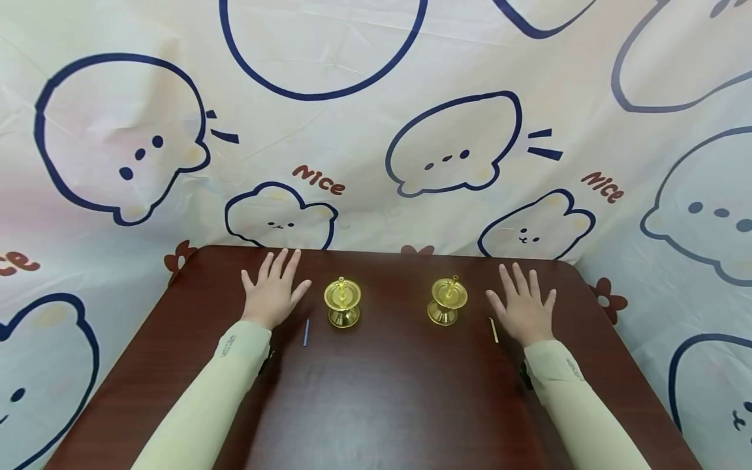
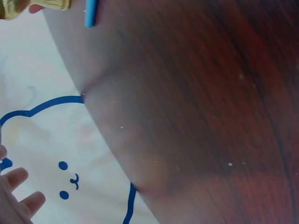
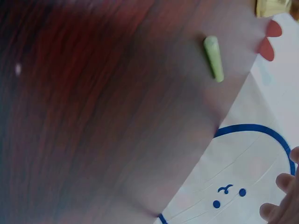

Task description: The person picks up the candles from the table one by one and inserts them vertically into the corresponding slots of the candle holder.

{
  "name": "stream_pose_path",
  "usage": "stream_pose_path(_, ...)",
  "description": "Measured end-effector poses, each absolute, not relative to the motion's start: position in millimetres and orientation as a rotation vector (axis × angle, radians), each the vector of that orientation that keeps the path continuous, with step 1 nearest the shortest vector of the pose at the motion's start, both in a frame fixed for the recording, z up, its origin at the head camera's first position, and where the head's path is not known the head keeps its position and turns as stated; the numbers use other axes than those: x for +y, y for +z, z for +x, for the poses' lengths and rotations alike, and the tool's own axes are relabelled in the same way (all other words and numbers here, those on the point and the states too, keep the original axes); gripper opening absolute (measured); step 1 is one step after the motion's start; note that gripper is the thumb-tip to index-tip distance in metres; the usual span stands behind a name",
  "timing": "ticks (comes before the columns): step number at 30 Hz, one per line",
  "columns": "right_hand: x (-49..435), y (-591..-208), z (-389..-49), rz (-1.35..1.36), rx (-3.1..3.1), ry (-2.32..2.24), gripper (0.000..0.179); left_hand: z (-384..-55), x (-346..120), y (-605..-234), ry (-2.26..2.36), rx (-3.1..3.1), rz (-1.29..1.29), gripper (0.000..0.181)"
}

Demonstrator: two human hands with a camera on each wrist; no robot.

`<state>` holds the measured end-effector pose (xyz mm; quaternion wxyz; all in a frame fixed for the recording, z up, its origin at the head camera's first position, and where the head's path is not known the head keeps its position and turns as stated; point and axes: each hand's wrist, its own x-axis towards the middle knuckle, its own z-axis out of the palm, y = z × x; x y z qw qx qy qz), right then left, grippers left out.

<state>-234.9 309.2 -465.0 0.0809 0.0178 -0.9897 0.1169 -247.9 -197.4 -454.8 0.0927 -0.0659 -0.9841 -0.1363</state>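
While neither grasps anything, the left hand (image 1: 271, 292) and the right hand (image 1: 523, 310) extend spread fingers at frame left and right. Near frame centre on the worktop (image 1: 382, 391), a gold stand (image 1: 343, 318) and a second gold stand (image 1: 442, 314) rest upright on flared bases, apparently for stability; the blue stick (image 1: 306, 332) and the yellow-green stick (image 1: 493, 329) flank them, presumably placed one per hand.

Reddish "Nice" (image 1: 319, 179) on the backdrop (image 1: 364, 130)

We have our left hand (image 1: 270, 297) and right hand (image 1: 525, 313) palms down, well apart, fingers (image 1: 291, 264) spread, both arms (image 1: 202, 395) stretched far.
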Motion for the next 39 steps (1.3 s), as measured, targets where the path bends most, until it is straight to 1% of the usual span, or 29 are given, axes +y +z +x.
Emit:
stream_pose_path(8, 294.0, -458.6, -224.4, 0.087, -2.826, 0.404, 0.072, -238.9, -190.5, -446.4, -0.496, -2.805, -0.199, 0.064)
stream_pose_path(17, 266.1, -445.9, -209.8, 0.155, -2.710, 0.465, 0.061, -228.1, -182.1, -443.6, -0.594, -2.750, -0.183, 0.056)
stream_pose_path(26, 246.1, -434.6, -197.5, 0.260, -2.528, 0.556, 0.052, -219.4, -174.8, -439.7, -0.823, -2.680, -0.186, 0.039)
stream_pose_path(30, 234.9, -431.2, -191.6, 0.314, -2.459, 0.592, 0.050, -216.4, -173.6, -439.6, -0.934, -2.665, -0.135, 0.038)
stream_pose_path(39, 202.1, -434.3, -181.6, 0.467, -2.382, 0.633, 0.048, -210.3, -176.6, -443.5, -1.219, -2.648, 0.095, 0.041)
